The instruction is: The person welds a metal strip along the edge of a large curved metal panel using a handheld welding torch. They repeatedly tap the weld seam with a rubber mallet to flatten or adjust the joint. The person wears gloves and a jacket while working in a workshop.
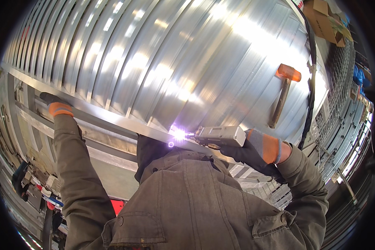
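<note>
My right hand (258, 149), in a dark glove with an orange and grey cuff, is closed around a handheld welding torch (221, 135) with a boxy grey metal body. A bright violet-white glare (179, 134) burns at the torch's tip, where it meets the near edge rail (112, 121) of a large silvery metal panel (221, 83). The glare hides the spot being welded. Over at the left, my left hand (57, 105), gloved likewise, lies against the frame just below that rail. Its dark fingers blend together, so their grip cannot be made out.
An orange-headed mallet (285, 93) with a wooden handle lies on the panel's right part. A thick black cable (311, 83) runs down the right edge. Raised parallel slats (71, 50) cover the panel's left. A cardboard box (323, 25) and wire mesh (341, 79) stand beyond, at right.
</note>
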`<state>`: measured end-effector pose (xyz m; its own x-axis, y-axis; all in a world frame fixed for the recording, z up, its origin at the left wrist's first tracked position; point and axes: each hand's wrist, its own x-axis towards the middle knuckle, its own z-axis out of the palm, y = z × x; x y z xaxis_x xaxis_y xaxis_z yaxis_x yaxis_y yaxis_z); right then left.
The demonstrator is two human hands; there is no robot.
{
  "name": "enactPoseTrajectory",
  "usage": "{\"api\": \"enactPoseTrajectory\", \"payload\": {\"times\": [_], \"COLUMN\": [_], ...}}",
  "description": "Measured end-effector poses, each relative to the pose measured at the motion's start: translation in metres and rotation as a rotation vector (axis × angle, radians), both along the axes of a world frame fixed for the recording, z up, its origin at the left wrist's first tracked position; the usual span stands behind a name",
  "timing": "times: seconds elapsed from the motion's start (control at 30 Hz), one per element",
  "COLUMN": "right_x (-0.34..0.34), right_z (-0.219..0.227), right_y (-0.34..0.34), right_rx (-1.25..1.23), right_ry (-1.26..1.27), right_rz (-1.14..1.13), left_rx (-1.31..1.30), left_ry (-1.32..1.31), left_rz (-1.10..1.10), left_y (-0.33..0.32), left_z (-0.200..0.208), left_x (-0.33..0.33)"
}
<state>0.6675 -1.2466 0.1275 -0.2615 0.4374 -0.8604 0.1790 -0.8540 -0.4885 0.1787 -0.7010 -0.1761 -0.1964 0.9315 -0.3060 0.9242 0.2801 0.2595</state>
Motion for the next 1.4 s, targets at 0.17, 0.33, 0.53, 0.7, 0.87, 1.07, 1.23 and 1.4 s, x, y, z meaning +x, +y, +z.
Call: {"api": "enactPoseTrajectory", "payload": {"times": [0.17, 0.33, 0.53, 0.7, 0.87, 1.07, 1.23, 1.4], "right_x": [-0.004, 0.001, -0.002, -0.002, -0.002, -0.009, -0.007, -0.019], "right_z": [-0.003, -0.005, -0.011, -0.009, 0.0, 0.007, 0.005, -0.015], "right_y": [-0.01, -0.018, -0.03, -0.035, -0.032, -0.023, 0.005, 0.032], "right_rx": [0.064, 0.013, 0.029, 0.021, 0.055, 0.219, 0.172, 0.126], "right_ry": [-0.025, 0.015, 0.005, -0.004, -0.023, -0.03, 0.009, 0.031], "right_rz": [-0.073, 0.005, 0.012, 0.003, -0.006, -0.16, -0.141, -0.173], "left_rx": [-0.095, -0.183, -0.239, -0.263, -0.264, -0.265, -0.256, -0.256], "left_ry": [0.379, 0.732, 1.018, 1.155, 1.224, 1.253, 1.251, 1.234], "left_rz": [-0.28, -0.545, -0.767, -0.871, -0.933, -0.984, -1.007, -1.025], "left_y": [-0.008, -0.01, -0.014, -0.019, -0.021, -0.022, -0.021, -0.021], "left_z": [0.001, -0.001, -0.001, -0.001, -0.002, -0.004, -0.004, -0.003], "left_x": [0.011, 0.018, 0.019, 0.017, 0.017, 0.018, 0.021, 0.019]}}
